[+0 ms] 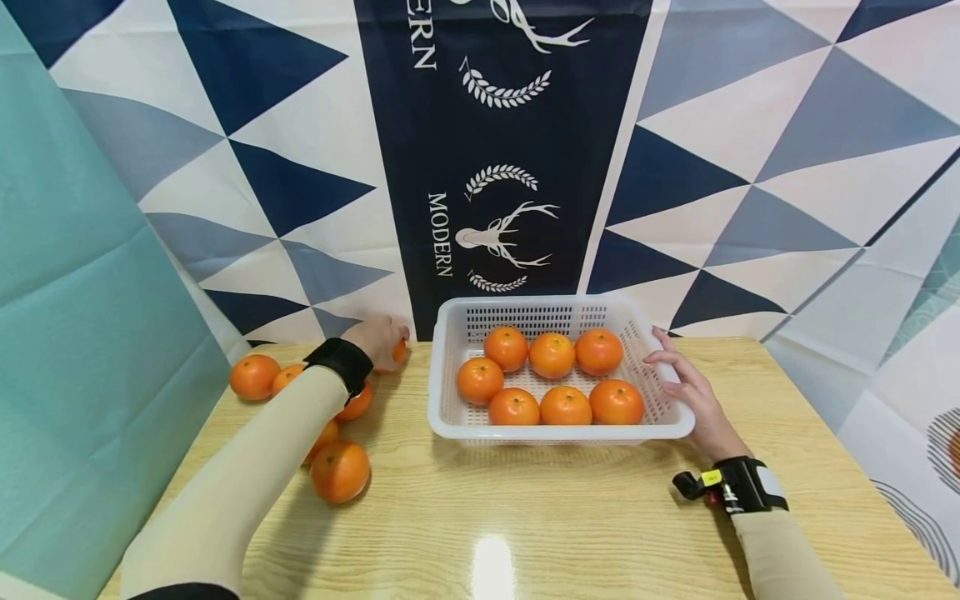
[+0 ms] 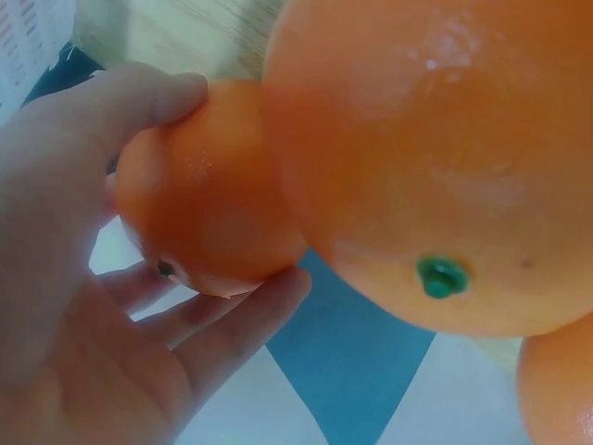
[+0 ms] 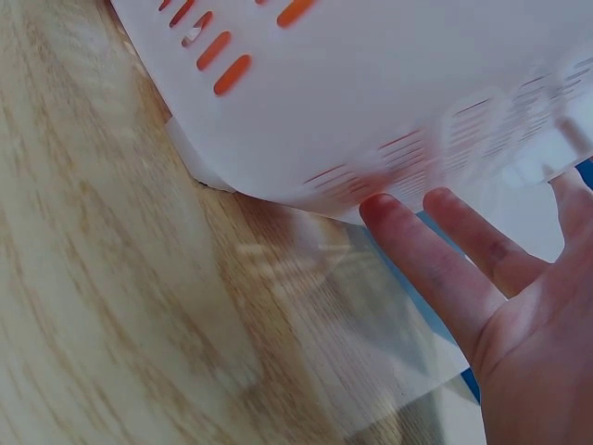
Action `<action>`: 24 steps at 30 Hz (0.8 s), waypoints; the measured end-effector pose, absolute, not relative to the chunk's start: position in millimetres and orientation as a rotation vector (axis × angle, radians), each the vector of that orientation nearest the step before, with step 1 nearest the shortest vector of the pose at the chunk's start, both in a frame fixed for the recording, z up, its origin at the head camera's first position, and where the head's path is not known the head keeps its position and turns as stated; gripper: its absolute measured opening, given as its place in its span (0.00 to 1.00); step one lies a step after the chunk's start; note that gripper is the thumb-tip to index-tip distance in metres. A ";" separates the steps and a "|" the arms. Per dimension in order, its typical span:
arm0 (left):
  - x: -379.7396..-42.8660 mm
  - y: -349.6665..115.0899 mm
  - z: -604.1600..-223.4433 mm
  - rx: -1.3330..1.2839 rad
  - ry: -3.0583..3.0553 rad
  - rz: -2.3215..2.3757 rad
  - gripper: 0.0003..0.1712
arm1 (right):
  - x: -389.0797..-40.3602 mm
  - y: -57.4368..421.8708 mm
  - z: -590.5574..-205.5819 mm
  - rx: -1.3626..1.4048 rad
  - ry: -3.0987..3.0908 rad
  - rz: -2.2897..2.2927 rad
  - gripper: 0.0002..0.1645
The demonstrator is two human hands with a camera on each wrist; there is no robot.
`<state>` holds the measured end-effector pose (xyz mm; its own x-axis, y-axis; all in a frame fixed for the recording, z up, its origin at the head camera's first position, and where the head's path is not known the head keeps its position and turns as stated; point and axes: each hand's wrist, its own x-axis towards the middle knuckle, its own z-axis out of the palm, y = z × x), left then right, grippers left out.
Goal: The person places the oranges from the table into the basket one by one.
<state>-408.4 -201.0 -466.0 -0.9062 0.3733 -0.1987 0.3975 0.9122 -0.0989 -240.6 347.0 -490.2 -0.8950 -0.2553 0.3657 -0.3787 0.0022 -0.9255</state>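
Note:
In the left wrist view, my left hand [image 2: 111,306] holds an orange [image 2: 208,195] between thumb and fingers. The head view puts this left hand [image 1: 375,340] at the table's back edge, left of the white plastic basket [image 1: 562,432], the orange mostly hidden by it. Seven oranges [image 1: 552,356] sit in two rows inside the basket. At the basket's right side, my right hand [image 1: 692,396] has fingers over the rim. More of its fingers [image 3: 435,264] touch the outer wall in the right wrist view.
Loose oranges [image 1: 341,472] lie on the wooden table [image 1: 420,533] left of the basket, some partly behind the left forearm. A patterned cloth [image 1: 495,167] hangs just behind the table. A teal sheet [image 1: 75,333] borders the left side.

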 end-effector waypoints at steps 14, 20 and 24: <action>-404.3 -205.4 -449.1 0.706 2.899 -0.236 0.34 | -239.6 347.5 -488.8 0.660 -2.154 2.065 0.24; -392.6 -206.9 -422.1 0.796 2.949 -0.261 0.33 | -238.6 346.6 -487.7 0.668 -2.148 2.064 0.24; -380.3 -205.2 -396.8 0.782 2.925 -0.220 0.32 | -239.6 346.5 -488.5 0.674 -2.153 2.062 0.24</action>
<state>-380.3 -205.2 -396.8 -0.8620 0.4873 -0.1392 0.5027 0.8572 -0.1119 -239.6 346.5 -488.5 -0.8993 -0.2526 0.3570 -0.3675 -0.0060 -0.9300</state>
